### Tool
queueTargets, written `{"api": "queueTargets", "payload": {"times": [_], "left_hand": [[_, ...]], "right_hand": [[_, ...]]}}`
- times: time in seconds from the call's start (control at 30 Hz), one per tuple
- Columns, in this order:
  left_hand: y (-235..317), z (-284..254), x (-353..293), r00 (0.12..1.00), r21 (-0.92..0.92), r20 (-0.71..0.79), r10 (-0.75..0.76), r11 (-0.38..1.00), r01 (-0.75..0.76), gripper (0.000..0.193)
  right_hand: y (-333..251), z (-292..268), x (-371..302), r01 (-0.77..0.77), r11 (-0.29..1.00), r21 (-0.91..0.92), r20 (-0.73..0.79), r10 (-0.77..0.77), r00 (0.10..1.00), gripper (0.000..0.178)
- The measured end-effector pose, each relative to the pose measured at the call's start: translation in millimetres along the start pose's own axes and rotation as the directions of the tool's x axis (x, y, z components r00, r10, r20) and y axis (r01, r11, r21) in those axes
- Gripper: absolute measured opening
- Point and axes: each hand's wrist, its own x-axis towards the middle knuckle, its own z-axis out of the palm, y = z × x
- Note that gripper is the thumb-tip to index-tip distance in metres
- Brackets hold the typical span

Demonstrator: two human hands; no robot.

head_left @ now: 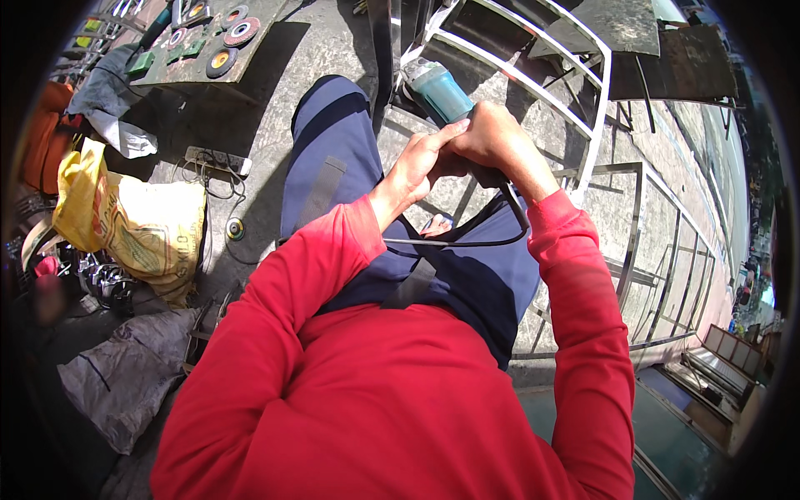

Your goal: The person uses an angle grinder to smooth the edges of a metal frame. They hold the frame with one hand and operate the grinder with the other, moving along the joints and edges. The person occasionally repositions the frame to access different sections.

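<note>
The right hand (492, 133) is wrapping around the body of a teal angle grinder (442, 90), just above the centre of the frame, its fingers closing on the casing. The left hand (412, 162) is meeting it from the left, the thumb reaching toward the right hand; whether its fingers are gripping the tool or only resting there, I cannot tell, since they are largely hidden. The grinder's metal head is pointing up and left, lying beside the near corner of a pale metal frame (602, 96) in the upper right; whether it is touching the metal is not showing clearly. As for progress, the tool is already in hand and the frame's bars are appearing joined, but no sparks are showing and the disc is not coming into view, so the work is probably pausing or just being set up. How much of the metal is awaiting treatment, the view is not revealing. A black cord (467, 243) is looping across the dark blue trousers (329, 179), while spare discs (242, 32) are lying on a board (187, 72) in the upper left.
</note>
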Motion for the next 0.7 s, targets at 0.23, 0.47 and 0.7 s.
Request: {"api": "queueTargets", "payload": {"times": [0.23, 0.47, 0.7], "left_hand": [[1.8, 2.1, -0.1, 1.000, -0.009, 0.028, -0.004, 1.000, 0.004, 0.038], [5.1, 1.0, 2.3, 1.000, -0.016, -0.006, 0.009, 1.000, -0.010, 0.041], [5.1, -0.1, 4.0, 1.000, -0.031, -0.019, 0.016, 0.999, -0.017, 0.043]], "right_hand": [[-0.1, -1.1, 1.4, 0.009, 1.000, -0.027, -0.016, -0.010, 1.000, 0.047], [-2.6, 0.1, 4.5, 0.017, 1.000, -0.026, -0.045, -0.018, 0.999, 0.046], [-0.9, 1.1, 7.9, 0.025, 0.999, -0.023, -0.053, -0.026, 0.998, 0.048]]}}
